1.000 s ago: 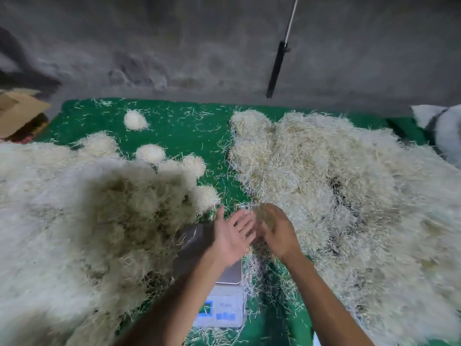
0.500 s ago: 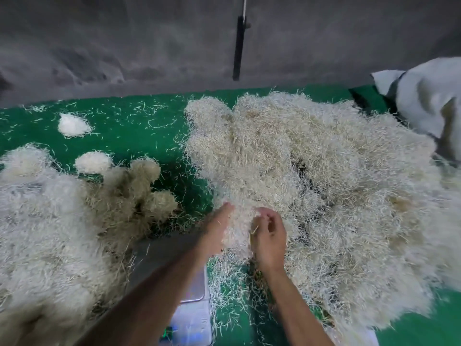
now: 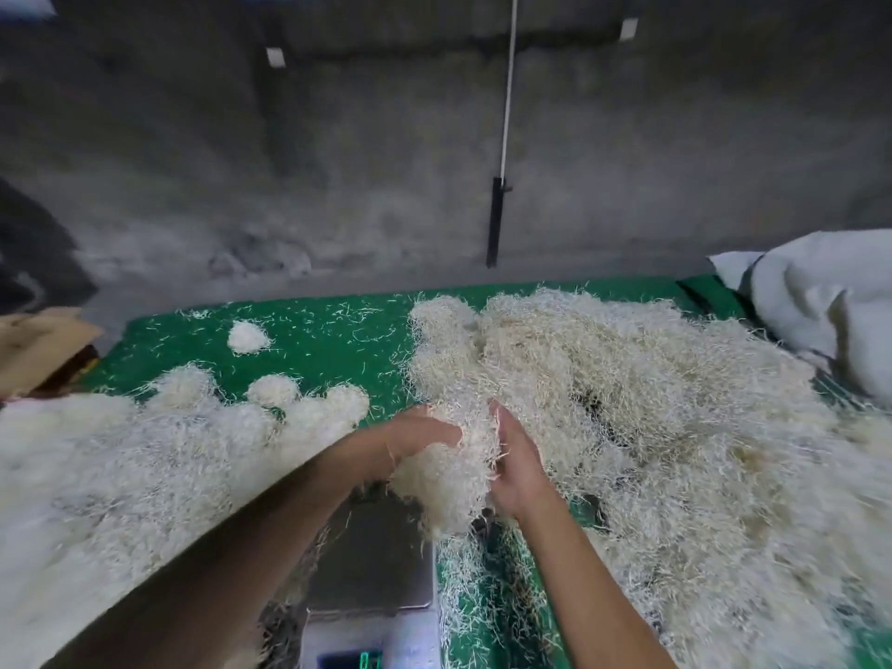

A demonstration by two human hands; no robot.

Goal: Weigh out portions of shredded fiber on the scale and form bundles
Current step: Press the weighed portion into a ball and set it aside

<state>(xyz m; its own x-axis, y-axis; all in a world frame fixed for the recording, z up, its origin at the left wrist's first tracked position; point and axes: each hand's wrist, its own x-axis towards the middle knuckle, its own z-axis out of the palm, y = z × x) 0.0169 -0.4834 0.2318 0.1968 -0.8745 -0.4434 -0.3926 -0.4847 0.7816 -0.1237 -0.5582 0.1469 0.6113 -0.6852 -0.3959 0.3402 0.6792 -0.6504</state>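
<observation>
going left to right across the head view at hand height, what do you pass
bundled fiber heap → left hand → held fiber clump → right hand → loose fiber pile

No readable text, label or brand appears anywhere. The only sign-like detail is the small lit display (image 3: 358,660) on the front of the silver digital scale with a steel platform (image 3: 371,572) at the bottom edge. It glows green and blue, but its figures are cut off by the frame and too blurred to make out.
</observation>
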